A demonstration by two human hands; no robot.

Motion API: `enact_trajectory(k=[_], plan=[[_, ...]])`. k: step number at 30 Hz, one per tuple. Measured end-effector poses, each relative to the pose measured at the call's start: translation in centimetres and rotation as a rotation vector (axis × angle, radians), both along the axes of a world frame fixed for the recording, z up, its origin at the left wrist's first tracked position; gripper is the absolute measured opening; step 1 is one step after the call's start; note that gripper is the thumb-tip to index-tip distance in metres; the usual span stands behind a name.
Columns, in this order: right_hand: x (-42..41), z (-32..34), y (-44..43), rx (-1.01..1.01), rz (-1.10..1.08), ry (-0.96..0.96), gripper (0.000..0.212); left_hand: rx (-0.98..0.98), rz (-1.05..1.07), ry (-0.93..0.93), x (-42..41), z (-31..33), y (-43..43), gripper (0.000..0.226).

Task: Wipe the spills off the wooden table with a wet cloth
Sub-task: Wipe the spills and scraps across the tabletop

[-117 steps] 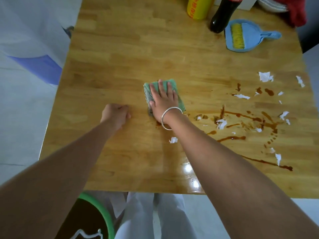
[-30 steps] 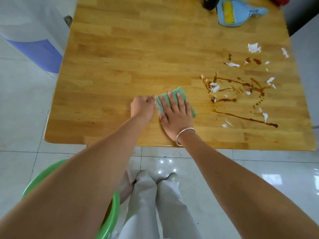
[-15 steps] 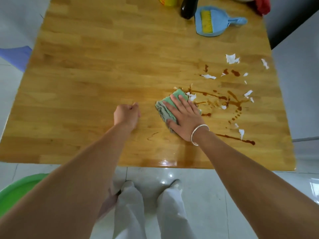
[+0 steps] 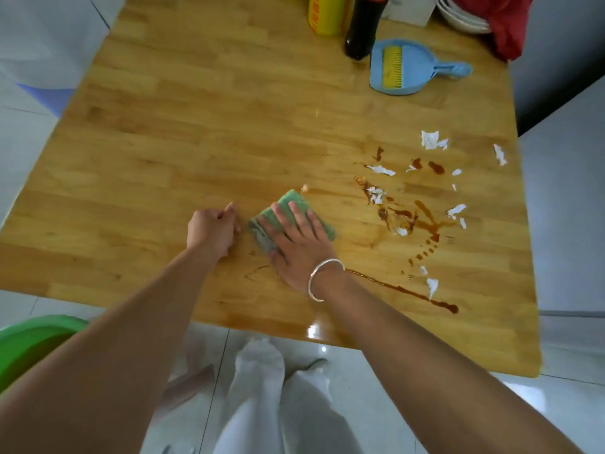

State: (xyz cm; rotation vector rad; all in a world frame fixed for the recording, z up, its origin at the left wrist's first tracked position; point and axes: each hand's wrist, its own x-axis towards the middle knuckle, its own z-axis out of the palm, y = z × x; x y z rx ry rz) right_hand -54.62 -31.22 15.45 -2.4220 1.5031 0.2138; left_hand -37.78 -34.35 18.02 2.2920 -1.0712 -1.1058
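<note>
- Right grip (image 4: 294, 247) lies flat, fingers straight, pressing the green cloth (image 4: 291, 199) onto the bench (image 4: 196, 126); left grip (image 4: 212, 229), at the cloth's 9 o'clock, is a fist holding nothing visible.
- We would sweep firmly toward the brown spill (image 4: 402, 214) at 3 o'clock, overlapping strokes.
- Red writing on the yellow container (image 4: 327, 14) at 12 o'clock: unreadable.

Stretches 2 bare arms forward and down from the lower corners. Curls left hand (image 4: 212, 231) into a fist holding nothing, thumb tip raised, underside resting down. Lays right hand (image 4: 296, 247) flat, palm down, 4 fingers straight and slightly spread, angled forward-left. Sets the 2 hands just beside each other, not touching.
</note>
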Motion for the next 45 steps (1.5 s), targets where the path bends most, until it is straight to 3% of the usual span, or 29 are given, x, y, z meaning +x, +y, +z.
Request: enact_trajectory(k=[4,12,17,19,24,30,36,41,45], plan=[[1.6,-0.1,-2.4,0.016,-0.077,-0.052,0.057,0.062,-0.016,0.019,0.2,0.1,-0.7,0.049],[-4.1,-0.3,-7.0,0.003,-0.583,-0.061,0.057,0.019,-0.136,0.141,-3.6,0.3,-4.8,0.047],[-6.7,-0.1,-6.9,0.037,-0.772,-0.008,0.058,0.049,-0.119,0.161,-3.7,0.2,-5.6,0.048],[-5.5,0.3,-6.4,0.027,-0.769,0.008,0.058,0.073,-0.117,0.155,-3.7,0.1,-5.8,0.048],[-0.6,0.4,-4.0,-0.015,-0.502,-0.008,0.056,0.042,-0.097,0.172,-4.9,0.8,-8.9,0.045],[-3.3,0.4,-8.6,0.013,-0.393,0.007,0.056,0.004,-0.083,0.164,-6.3,-0.1,-12.0,0.045],[-5.3,0.1,-13.0,-0.002,-0.463,0.017,0.054,-0.058,-0.246,0.195,-11.5,0.5,-14.0,0.044],[-10.7,-0.2,-14.2,0.001,-0.708,0.041,0.059,0.019,-0.258,0.199,-12.4,-0.6,-14.4,0.047],[-10.6,0.1,-13.5,0.011,-0.807,0.031,0.060,0.039,-0.280,0.187,-12.4,-0.6,-14.8,0.047]])
